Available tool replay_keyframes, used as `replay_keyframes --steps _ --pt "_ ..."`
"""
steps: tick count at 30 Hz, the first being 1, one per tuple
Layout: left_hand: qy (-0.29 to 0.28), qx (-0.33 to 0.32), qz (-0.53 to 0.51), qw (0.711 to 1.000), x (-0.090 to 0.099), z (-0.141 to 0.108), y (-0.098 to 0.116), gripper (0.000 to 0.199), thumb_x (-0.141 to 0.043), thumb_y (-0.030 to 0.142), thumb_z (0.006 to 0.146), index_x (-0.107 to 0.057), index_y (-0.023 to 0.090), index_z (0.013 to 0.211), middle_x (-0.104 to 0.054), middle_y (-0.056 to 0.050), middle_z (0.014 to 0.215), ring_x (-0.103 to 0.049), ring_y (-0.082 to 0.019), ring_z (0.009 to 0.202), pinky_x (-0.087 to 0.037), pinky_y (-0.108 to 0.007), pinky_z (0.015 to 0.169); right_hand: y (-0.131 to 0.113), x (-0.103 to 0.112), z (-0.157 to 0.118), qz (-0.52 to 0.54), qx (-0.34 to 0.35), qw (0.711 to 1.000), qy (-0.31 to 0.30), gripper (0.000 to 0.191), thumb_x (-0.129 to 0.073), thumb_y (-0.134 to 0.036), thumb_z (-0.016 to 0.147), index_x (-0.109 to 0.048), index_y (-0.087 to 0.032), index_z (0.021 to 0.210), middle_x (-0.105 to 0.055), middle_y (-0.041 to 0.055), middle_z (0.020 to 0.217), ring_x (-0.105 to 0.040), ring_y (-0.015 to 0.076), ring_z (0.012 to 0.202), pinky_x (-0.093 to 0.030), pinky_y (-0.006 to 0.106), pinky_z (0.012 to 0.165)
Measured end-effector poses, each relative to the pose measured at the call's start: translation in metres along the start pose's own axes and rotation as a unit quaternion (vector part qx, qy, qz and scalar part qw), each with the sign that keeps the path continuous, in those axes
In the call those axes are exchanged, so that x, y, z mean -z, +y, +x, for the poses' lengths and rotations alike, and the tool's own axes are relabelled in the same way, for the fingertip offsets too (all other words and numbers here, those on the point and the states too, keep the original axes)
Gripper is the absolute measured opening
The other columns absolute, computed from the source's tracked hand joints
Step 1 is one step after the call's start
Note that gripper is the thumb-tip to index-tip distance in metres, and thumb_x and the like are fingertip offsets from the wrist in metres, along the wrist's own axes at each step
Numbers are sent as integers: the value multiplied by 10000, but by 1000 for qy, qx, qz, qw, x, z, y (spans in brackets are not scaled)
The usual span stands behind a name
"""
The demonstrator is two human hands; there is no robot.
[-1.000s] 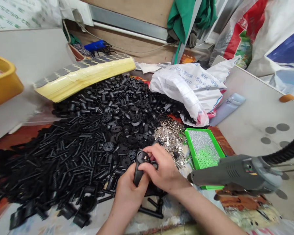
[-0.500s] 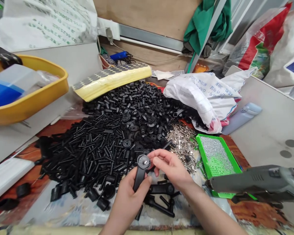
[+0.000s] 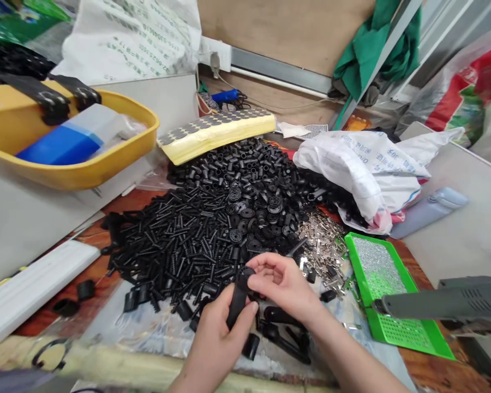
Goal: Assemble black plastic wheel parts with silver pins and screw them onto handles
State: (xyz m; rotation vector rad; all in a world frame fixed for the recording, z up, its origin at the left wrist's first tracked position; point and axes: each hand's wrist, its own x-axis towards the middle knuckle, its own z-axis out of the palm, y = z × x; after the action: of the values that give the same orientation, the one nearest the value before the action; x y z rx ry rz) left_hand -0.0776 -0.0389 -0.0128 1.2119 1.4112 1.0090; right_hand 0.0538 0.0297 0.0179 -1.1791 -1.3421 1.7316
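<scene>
My left hand (image 3: 216,341) grips a black plastic arm-shaped part (image 3: 238,305) around its shaft. My right hand (image 3: 282,284) pinches the round upper end of that part with its fingertips, which hide most of the disc. Just beyond both hands spreads a large heap of black plastic parts (image 3: 216,229): tubes, ribbed rods and slotted discs. Several similar arm pieces (image 3: 284,341) lie below my right wrist. Loose silver metal clips (image 3: 323,245) lie close to my right fingers.
A green perforated tray (image 3: 388,305) sits to the right, under the nozzle of a grey hot glue gun (image 3: 445,303). A white printed sack (image 3: 360,174) lies behind the heap. A yellow tub (image 3: 147,136) stands at the left.
The view has swung, shifting everything rightward in the picture. My right fingers have closed over the part's round end, whose silver-centred disc showed earlier. The part stays in my left hand.
</scene>
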Motion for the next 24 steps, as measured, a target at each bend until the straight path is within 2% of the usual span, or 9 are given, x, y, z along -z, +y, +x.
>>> replay_keyframes --steps 6,9,11,13,17,20,24 --pt "-16 0 -39 999 14 -5 -3 306 -542 330 824 -624 175 1075 -717 -64 958 -641 -228 893 -504 -325 838 2 -12 1 -40 16 998 -46 278 -728 -301 687 -673 -160 922 -671 14 756 -618 118 642 -521 266 648" --pt "2 8 -28 1000 21 -7 -2 277 -541 345 817 -637 166 1006 -710 -49 877 -636 -221 829 -513 -311 771 5 -16 2 -108 86 990 -28 276 -696 -271 716 -670 -170 972 -680 36 821 -639 144 705 -538 279 658" --pt "27 15 -4 1000 25 -9 -4 236 -531 348 816 -635 168 927 -691 -29 797 -624 -209 769 -508 -291 705 6 -19 1 -173 178 969 13 222 -663 -231 750 -676 -181 966 -669 46 845 -634 153 735 -538 281 660" --pt "42 18 19 999 27 -10 -7 196 -514 342 819 -616 177 849 -667 -10 735 -612 -195 720 -493 -270 649 6 -23 0 -235 264 935 37 148 -631 -194 788 -686 -184 925 -649 45 806 -613 153 716 -526 280 645" --pt "64 0 117 991 30 -15 -15 166 -469 316 844 -576 196 808 -626 11 631 -586 -176 583 -446 -255 533 4 -34 -2 -306 349 885 30 76 -625 -156 807 -684 -167 853 -638 43 724 -588 160 676 -499 289 624" --pt "118 -67 253 958 32 -21 -16 128 -476 284 852 -561 189 843 -646 -24 641 -609 -207 577 -430 -287 524 5 -39 -2 -310 364 877 39 92 -593 -124 810 -677 -163 807 -646 47 704 -593 159 649 -494 285 606" --pt "182 -200 361 892 36 -25 -16 140 -441 193 889 -559 151 952 -652 -60 661 -608 -234 607 -435 -325 561 9 -42 -2 -280 353 891 51 117 -589 -101 794 -677 -177 806 -661 46 729 -610 157 646 -506 276 600"
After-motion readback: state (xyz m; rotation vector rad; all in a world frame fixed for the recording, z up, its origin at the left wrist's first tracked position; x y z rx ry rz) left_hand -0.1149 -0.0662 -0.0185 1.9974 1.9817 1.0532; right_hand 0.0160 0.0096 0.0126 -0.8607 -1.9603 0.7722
